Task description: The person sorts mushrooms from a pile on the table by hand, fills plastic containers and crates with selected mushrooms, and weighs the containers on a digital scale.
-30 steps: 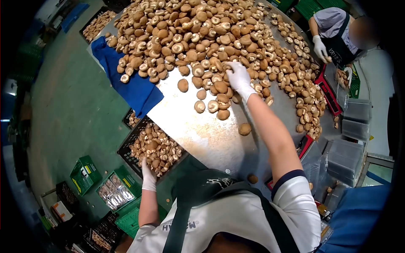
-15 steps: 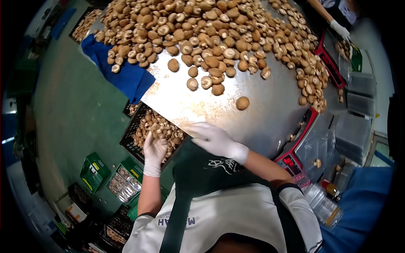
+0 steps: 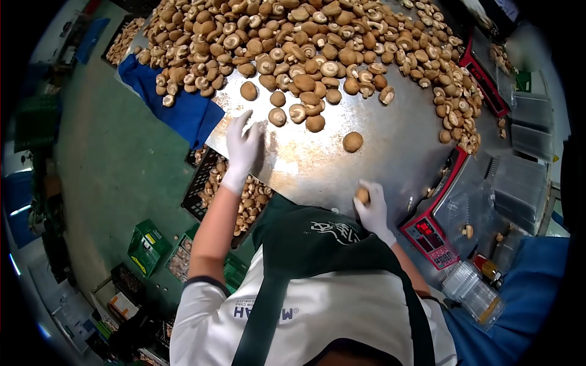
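White gloves cover both of my hands. My left hand (image 3: pixel 242 146), fingers apart and holding nothing, is over the left part of the metal table (image 3: pixel 305 161), a short way from several loose mushrooms (image 3: pixel 277 116). Near the table's front edge, my right hand (image 3: pixel 373 207) grips a brown mushroom (image 3: pixel 362 195). One more mushroom (image 3: pixel 352 142) lies by itself on the table beyond that hand. Below my left wrist stands a black crate (image 3: pixel 195 194) with mushrooms in it, partly hidden by my forearm. A large heap of mushrooms (image 3: pixel 268 36) covers the far side of the table.
A blue cloth (image 3: pixel 171 104) hangs over the left table edge. On the right stands a red scale (image 3: pixel 427 235), with clear plastic trays (image 3: pixel 519 189) behind it. Another red scale (image 3: pixel 485 79) is near a co-worker's gloved hand (image 3: pixel 477 11). Green crates (image 3: pixel 148 247) are on the floor.
My left hand has moved from the black crate up over the table and is open. My right hand has shifted right along the front edge and now holds a mushroom.
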### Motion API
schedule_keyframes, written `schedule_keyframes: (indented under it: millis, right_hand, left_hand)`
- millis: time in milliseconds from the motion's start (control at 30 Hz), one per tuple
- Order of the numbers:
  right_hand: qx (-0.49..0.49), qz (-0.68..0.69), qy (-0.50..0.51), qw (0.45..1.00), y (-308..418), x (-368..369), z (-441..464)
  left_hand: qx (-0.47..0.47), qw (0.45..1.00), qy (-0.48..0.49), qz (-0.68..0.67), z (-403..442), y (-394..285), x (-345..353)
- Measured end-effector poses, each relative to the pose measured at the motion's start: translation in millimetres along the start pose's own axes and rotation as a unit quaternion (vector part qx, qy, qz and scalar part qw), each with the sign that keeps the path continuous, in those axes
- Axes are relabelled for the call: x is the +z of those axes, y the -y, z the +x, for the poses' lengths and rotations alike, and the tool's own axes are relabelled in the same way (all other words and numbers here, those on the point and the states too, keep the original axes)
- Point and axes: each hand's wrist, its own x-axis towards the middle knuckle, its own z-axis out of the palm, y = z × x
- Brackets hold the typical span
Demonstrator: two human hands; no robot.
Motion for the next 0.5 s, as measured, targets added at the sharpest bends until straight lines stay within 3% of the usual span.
schedule_keyframes:
  millis: [67,133,233,400,500]
  right_hand:
    - [-0.005,0.016,-0.005,1.0,21,7,52]
    - [-0.003,0.108,-0.047,0.993,38,18,97]
    - [-0.017,0.119,-0.068,0.99,50,24,135]
    - [0.016,0.161,-0.123,0.979,31,29,124]
    - [0.004,0.179,-0.146,0.973,15,26,98]
  left_hand:
    - [0.047,0.995,0.026,0.083,48,-25,27]
    - [0.106,0.956,0.0,0.275,81,-34,58]
    - [0.055,0.943,0.008,0.329,110,-42,83]
    - [-0.008,0.957,0.027,0.288,114,-50,79]
    - [-0.015,0.993,-0.065,0.097,105,-36,68]
